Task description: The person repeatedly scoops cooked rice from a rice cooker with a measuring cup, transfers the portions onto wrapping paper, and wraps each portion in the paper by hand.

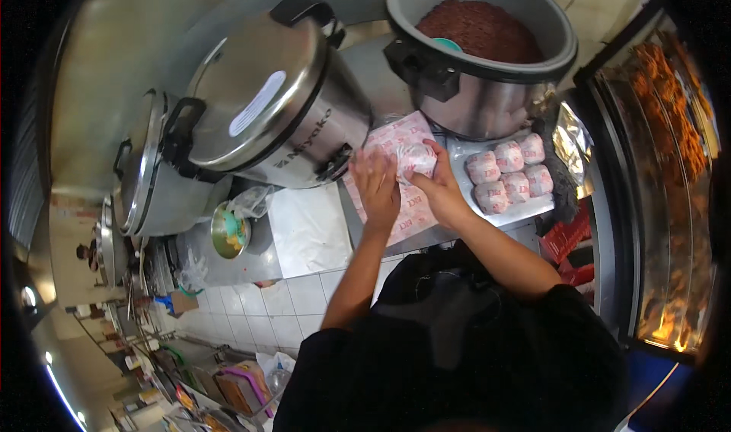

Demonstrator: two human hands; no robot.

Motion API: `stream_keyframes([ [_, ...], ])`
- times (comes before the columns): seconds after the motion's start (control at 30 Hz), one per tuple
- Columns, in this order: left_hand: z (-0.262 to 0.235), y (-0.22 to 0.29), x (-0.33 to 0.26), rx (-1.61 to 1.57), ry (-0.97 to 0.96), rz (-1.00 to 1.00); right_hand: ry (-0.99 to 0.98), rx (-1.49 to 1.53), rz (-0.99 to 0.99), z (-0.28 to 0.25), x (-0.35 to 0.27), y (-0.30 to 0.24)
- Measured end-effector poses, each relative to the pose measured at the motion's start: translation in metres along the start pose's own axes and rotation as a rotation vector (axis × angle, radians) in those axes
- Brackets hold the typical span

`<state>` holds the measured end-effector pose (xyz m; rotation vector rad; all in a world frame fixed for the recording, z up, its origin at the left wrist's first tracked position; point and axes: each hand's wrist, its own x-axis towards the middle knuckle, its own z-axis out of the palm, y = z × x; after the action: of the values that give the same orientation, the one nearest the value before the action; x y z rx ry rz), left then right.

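Observation:
In my right hand (442, 188) is a round bundle (416, 159) wrapped in white paper with red print, the fingers curled around its right side. My left hand (375, 182) lies beside the bundle's left side, its fingers stretched out and apart. Whether its fingertips touch the wrapping, I cannot tell. Beneath both hands are sheets of the same printed wrapping paper (415, 205) on the metal counter. To the right, several similar wrapped bundles (509, 160) sit in two rows on a metal tray (525, 208). What the held bundle contains is hidden.
Behind the hands stands an uncovered cooker (480, 97) of reddish-brown rice with a green scoop (448, 44). A lidded rice cooker (263, 89) is at left. White paper (308, 230) and a metal bowl (231, 230) lie nearer. A glass case (659, 196) of fried food borders the right.

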<state>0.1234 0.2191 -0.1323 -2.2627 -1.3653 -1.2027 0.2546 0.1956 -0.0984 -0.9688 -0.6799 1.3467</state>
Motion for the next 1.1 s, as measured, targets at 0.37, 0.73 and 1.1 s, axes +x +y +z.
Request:
stream_keyframes([
  [0.37,0.014,0.095,-0.002,-1.43,-0.506,-0.647,-0.095,-0.638,-0.726,-0.092,-0.014,-0.035],
  [0.73,0.075,0.118,0.02,-1.222,-0.848,-0.735,0.337,-1.638,-0.414,-0.224,0.003,-0.049],
  [1.1,0.042,0.102,0.051,-0.905,-0.956,-0.689,-0.516,-1.315,-0.897,-0.121,0.139,-0.318],
])
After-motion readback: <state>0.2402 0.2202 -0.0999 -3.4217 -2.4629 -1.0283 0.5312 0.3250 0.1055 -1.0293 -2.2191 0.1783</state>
